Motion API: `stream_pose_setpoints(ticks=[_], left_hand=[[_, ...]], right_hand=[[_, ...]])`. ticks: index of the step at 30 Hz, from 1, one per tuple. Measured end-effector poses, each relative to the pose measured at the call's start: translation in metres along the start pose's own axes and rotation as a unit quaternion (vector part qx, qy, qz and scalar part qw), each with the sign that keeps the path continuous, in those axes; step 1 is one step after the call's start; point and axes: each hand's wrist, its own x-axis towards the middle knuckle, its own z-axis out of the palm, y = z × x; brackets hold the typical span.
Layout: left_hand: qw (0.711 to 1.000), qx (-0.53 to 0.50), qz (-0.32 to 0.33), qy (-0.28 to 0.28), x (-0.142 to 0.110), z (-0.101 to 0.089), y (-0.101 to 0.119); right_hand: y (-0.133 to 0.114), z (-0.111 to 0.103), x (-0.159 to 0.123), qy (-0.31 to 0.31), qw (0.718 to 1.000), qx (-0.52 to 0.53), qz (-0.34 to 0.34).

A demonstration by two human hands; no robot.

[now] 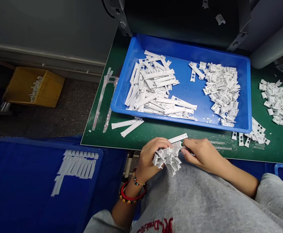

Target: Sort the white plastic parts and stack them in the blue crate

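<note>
My left hand (147, 157) is wrapped round a bundle of white plastic strips (169, 160), their channel-shaped ends fanned out toward me. One long strip sticks out past the fingers toward the table. Close beside the bundle, my right hand (201, 152) is closed in a pinch at the strips' edge. Something thin and dark shows between its thumb and fingers, mostly hidden, so I cannot tell its kind. Both hands are in front of my grey shirt, at the near edge of the green table (156, 129).
A blue tray (180, 121) holds long white strips (153, 84) and a heap of short white clips (225, 90). More clips (277, 103) lie on the table at right. Strips sit in rows on a blue crate (10, 181) at lower left. A yellow bin (51, 87) is on the floor.
</note>
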Motion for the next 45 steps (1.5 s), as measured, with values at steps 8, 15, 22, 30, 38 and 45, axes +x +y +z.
stream_pose_setpoints(ticks=[8,15,22,30,38,45], left_hand=[[1.000,0.025,-0.003,0.000,-0.003,0.001,0.000],[0.999,0.019,-0.035,0.021,-0.004,0.006,0.004],[0.999,0.006,-0.026,0.022,-0.005,0.007,0.002],[0.999,0.007,-0.044,-0.004,-0.005,0.005,0.001],[0.993,-0.079,-0.085,0.009,-0.005,0.010,-0.007],[0.987,0.012,-0.158,0.024,-0.015,0.000,-0.020]], right_hand=[[0.001,0.008,0.001,0.093,0.990,-0.096,-0.051],[0.005,0.018,0.000,0.101,0.989,-0.089,-0.060],[0.011,0.008,-0.011,0.108,0.993,-0.024,-0.033],[0.013,0.009,-0.006,0.134,0.985,-0.079,-0.077],[0.017,0.021,-0.003,0.144,0.985,-0.091,-0.038],[0.061,0.050,0.008,0.060,0.986,-0.139,0.070]])
